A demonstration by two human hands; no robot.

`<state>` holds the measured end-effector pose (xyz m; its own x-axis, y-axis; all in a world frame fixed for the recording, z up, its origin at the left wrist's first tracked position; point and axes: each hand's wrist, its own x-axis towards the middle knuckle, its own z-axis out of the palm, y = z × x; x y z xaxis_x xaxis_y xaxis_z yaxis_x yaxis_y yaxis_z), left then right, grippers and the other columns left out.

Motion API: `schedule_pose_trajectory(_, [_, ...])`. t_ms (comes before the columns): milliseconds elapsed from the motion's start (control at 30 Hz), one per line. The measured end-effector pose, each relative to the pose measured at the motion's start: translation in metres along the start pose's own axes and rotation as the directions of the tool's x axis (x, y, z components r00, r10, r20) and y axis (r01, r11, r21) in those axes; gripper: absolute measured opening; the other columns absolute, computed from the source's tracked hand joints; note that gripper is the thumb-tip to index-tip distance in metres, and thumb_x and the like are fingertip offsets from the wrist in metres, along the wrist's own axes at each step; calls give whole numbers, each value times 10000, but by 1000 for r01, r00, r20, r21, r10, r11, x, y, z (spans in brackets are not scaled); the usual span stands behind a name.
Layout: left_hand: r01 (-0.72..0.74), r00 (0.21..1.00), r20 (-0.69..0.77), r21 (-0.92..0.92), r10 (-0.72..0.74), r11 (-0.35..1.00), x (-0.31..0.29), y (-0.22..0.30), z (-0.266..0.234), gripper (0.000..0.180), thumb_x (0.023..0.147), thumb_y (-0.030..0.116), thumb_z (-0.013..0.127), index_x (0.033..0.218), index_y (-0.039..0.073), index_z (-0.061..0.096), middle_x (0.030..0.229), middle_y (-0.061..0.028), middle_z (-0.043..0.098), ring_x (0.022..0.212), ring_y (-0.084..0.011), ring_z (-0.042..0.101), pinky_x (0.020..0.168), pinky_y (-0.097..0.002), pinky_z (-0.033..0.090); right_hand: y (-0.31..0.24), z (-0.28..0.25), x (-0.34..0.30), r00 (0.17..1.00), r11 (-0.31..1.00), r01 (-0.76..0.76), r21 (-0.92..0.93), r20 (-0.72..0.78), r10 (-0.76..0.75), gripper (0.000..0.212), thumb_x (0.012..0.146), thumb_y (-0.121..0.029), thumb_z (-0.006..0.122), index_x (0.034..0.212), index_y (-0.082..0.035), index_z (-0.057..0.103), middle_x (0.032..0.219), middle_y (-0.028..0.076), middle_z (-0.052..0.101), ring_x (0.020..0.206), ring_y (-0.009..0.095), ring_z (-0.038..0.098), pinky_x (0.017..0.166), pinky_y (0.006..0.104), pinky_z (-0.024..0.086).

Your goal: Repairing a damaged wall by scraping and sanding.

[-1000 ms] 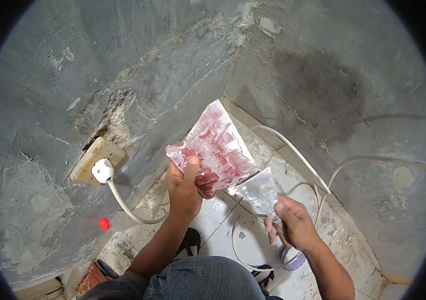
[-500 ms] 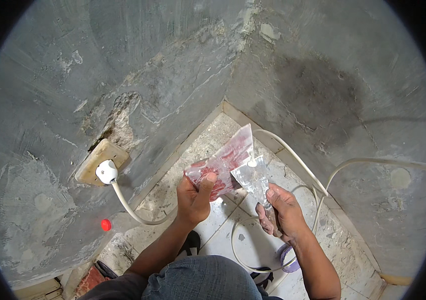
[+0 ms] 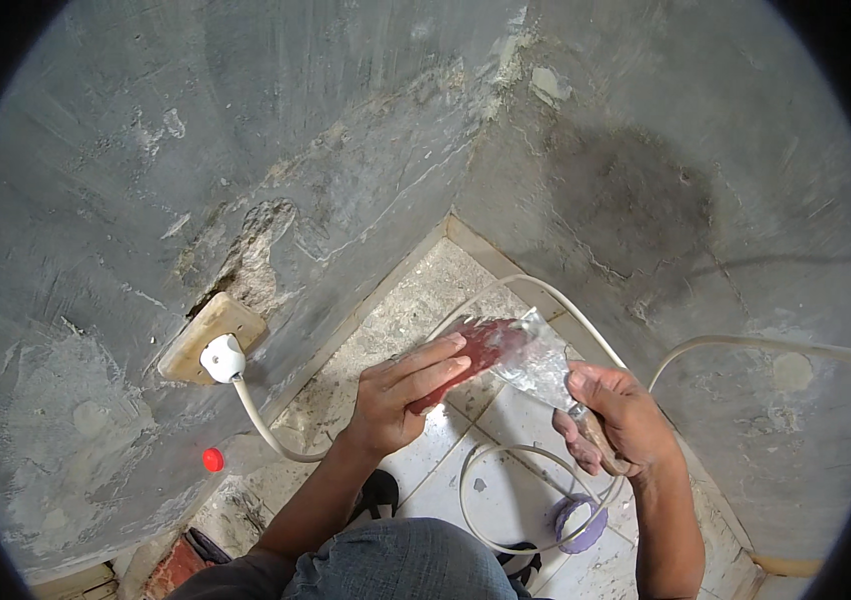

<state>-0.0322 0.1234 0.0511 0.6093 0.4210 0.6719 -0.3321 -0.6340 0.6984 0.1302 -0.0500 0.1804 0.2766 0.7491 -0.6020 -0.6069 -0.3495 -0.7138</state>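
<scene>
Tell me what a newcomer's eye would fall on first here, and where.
First, the red plate in the left hand, mid-view, overlapped by the metal scraper in the right hand. Next, the large dark stain on the right wall. Then the rough broken patch in the left wall, just above the socket with its white plug.

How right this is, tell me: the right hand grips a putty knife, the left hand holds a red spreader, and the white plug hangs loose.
The white plug isn't loose: the head view shows it seated in the wall socket. The right hand does grip a putty knife, the left hand a red spreader.
</scene>
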Motion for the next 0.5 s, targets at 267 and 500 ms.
schedule_pose_trajectory(267, [225,974,-17,180,-226,957,-18,-8,4,317,819,-29,576,1122,54,618,1088,-156,651,965,-296,654,784,-324,532,-22,7,10,971,964,239,-119,12,-239,275,955,-242,499,1037,19,530,624,83,566,349,112,442,301,245,382])
schedule_pose_trajectory(500, [667,686,-141,-271,-714,694,-28,-8,16,244,925,169,544,1078,-16,588,869,-95,652,772,-122,586,709,-273,474,-59,10,57,885,869,453,-201,-16,-465,233,988,-207,400,911,-24,522,735,65,582,472,129,507,453,268,473])
